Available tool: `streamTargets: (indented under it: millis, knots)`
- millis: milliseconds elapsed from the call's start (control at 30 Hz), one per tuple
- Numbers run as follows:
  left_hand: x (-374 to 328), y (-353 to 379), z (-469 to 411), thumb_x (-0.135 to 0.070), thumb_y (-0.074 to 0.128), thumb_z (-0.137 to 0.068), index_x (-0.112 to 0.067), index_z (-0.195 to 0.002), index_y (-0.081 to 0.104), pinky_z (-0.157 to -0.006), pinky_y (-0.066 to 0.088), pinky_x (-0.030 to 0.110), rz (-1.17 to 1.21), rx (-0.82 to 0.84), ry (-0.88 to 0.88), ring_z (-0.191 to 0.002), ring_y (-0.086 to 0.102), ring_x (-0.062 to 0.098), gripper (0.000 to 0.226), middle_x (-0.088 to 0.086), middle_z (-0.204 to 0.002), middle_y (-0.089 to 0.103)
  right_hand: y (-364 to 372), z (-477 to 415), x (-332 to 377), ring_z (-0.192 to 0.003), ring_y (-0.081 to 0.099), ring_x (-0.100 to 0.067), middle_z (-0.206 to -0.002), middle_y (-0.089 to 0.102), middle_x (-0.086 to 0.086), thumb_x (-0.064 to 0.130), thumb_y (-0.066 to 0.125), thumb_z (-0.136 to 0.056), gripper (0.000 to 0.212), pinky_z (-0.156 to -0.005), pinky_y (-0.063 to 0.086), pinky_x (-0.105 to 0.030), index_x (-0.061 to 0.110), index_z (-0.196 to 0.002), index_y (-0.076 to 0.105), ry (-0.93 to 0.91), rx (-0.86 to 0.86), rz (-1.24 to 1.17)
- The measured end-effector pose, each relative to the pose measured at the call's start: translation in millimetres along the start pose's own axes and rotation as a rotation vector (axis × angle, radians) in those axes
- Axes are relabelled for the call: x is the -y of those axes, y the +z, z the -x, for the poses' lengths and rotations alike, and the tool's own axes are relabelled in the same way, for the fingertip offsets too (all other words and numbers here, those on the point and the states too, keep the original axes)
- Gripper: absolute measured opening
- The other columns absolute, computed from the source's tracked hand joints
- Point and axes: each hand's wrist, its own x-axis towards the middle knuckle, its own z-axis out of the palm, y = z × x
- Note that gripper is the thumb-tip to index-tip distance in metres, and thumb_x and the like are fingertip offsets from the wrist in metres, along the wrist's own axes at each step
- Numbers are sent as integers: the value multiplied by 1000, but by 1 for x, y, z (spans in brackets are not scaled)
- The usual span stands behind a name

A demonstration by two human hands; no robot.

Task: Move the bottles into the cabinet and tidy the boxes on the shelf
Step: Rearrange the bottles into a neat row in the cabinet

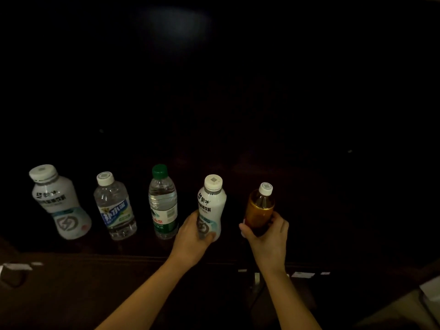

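Several bottles stand in a row on a dark surface inside a very dark space. From the left: a white drink bottle (60,203), a clear bottle with a blue label (114,208), and a green-capped water bottle (163,203). My left hand (192,239) grips the lower part of a second white drink bottle (212,201). My right hand (267,234) wraps around the base of an amber tea bottle (259,208) with a white cap. Both held bottles are upright. No boxes can be seen.
The surface's front edge (119,254) runs just below the bottles. Everything behind and to the right of the row is black, with a faint light patch (176,25) high up. Pale strips (16,266) show at the lower left and a light object (431,289) at the lower right.
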Motion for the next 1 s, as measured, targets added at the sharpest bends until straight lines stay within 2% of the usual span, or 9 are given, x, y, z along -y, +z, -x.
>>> streamTargets:
  millis: [200,300,367,467,533,633,700,833,1000]
  knots:
    - [-1,6,3,-23,77,-80,-20,-135,49,-99,51,39,7,-54,-22,-117,59,14,62,0,-129,59,14,-5,3,-120,53,-33,-132,46,-15,58,90,-56,106,-93,53,-53,10,-136,41,7,-90,60]
    - [-2,8,2,-25,79,-79,-17,-137,48,-99,52,40,18,-75,-47,-118,59,15,66,1,-131,58,18,-8,3,-116,55,-33,-129,48,-14,54,90,-60,97,-89,55,-52,12,-133,42,22,-120,53]
    - [-1,10,1,-25,80,-78,-17,-137,48,-99,52,40,35,-92,-57,-119,58,15,67,1,-131,58,17,-11,-2,-114,56,-28,-128,49,-9,48,91,-63,90,-87,55,-46,15,-133,44,10,-99,1]
    - [0,12,1,-26,81,-77,-18,-136,48,-98,52,39,51,-105,-60,-118,58,14,68,0,-129,58,10,-14,-14,-111,57,-14,-125,52,2,36,91,-67,78,-89,47,-27,26,-129,45,-12,15,-170]
    - [1,13,1,-26,81,-77,-17,-135,48,-97,52,37,54,-115,-63,-117,57,14,68,0,-128,57,4,-16,-21,-111,55,-7,-120,53,14,30,91,-69,80,-90,43,-19,36,-129,40,-5,109,-240]
    - [2,17,1,-29,81,-76,-19,-134,48,-87,47,15,28,-139,-60,-110,55,7,67,-3,-125,54,-4,-20,-29,-116,51,-7,-120,50,19,26,91,-70,86,-95,43,-23,31,-137,37,18,187,-244]
    - [2,19,0,-30,81,-76,-20,-134,47,-80,39,7,13,-149,-61,-105,52,4,67,-3,-125,51,-9,-24,-33,-113,53,-5,-117,50,24,24,91,-71,85,-90,42,-19,32,-138,38,39,226,-248]
    - [-2,22,-3,-32,80,-77,-19,-135,48,-84,42,20,-7,-159,-74,-105,50,6,67,0,-129,46,-21,-36,-33,-111,52,7,-119,55,25,22,92,-70,81,-83,40,-12,38,-131,42,74,357,-308]
    - [-2,21,-5,-34,80,-77,-18,-134,49,-86,42,22,-28,-156,-91,-105,51,7,67,1,-130,45,-34,-51,-35,-123,54,-5,-132,61,11,19,87,-73,74,-92,44,-22,33,-137,51,82,541,-360]
